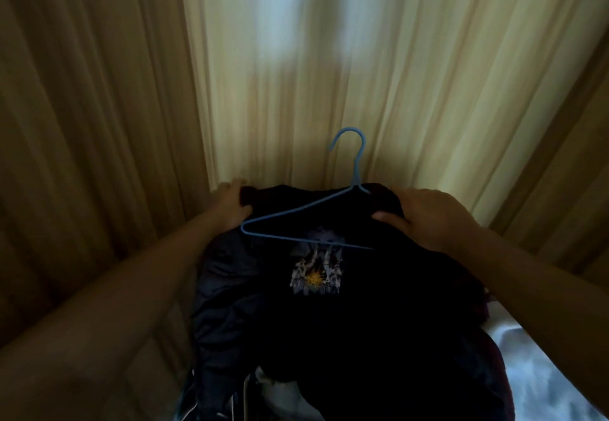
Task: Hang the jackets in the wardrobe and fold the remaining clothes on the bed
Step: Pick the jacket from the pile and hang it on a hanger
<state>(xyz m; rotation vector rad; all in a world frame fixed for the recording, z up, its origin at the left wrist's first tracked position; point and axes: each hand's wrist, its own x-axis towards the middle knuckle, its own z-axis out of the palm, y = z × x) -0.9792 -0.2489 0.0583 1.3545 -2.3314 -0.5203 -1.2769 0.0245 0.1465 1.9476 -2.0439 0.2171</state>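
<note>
Dimly, left hand (pixel 230 201) and right hand (pixel 425 219) grip one dark garment (pixel 329 321), perhaps a jacket, beneath one hanger (pixel 357 165).

A dim bedroom in a home. Long pleated beige fabric curtains (pixel 428 91) fill the view from 9 to 3 o'clock, backlit brightest at 12. Rumpled white bedding (pixel 543 384) lies at 4 o'clock, beside a black printed garment (pixel 362 321) with a thin blue clothes hanger (pixel 306 238) on it.
</note>
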